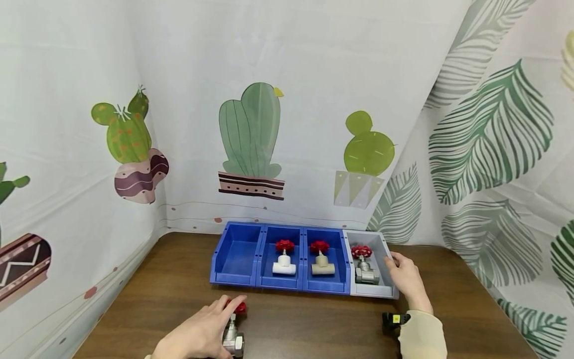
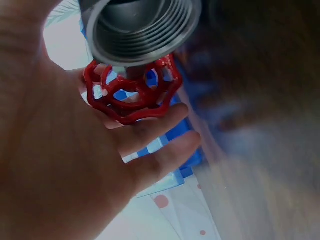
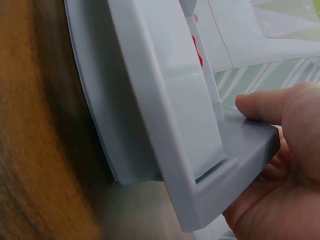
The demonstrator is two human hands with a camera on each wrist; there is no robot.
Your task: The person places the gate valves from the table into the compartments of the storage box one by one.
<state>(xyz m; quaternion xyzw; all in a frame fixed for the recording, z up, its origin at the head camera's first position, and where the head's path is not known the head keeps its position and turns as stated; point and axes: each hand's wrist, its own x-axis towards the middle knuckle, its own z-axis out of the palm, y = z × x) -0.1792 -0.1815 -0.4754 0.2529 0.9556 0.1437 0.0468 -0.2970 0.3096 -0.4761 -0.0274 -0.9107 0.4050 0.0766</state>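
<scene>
In the head view my left hand (image 1: 193, 329) holds a metal gate valve (image 1: 231, 340) with a red handwheel at the lower middle, in front of the bins. The left wrist view shows the valve's threaded opening (image 2: 145, 40) close up, with the red handwheel (image 2: 132, 97) against the fingers. Over on the right, my right hand (image 1: 407, 279) grips the right side wall of the grey bin (image 1: 374, 291), thumb on its rim. Inside that bin stands another metal valve (image 1: 366, 275) with a red handwheel. The grey wall (image 3: 192, 100) fills the right wrist view.
Three blue bins (image 1: 235, 279) adjoin the grey one in a row along the back of the brown table (image 1: 305, 329). A white valve (image 1: 284, 268) and a beige valve (image 1: 323, 269) sit in two of them. Behind hangs a printed curtain (image 1: 309, 149).
</scene>
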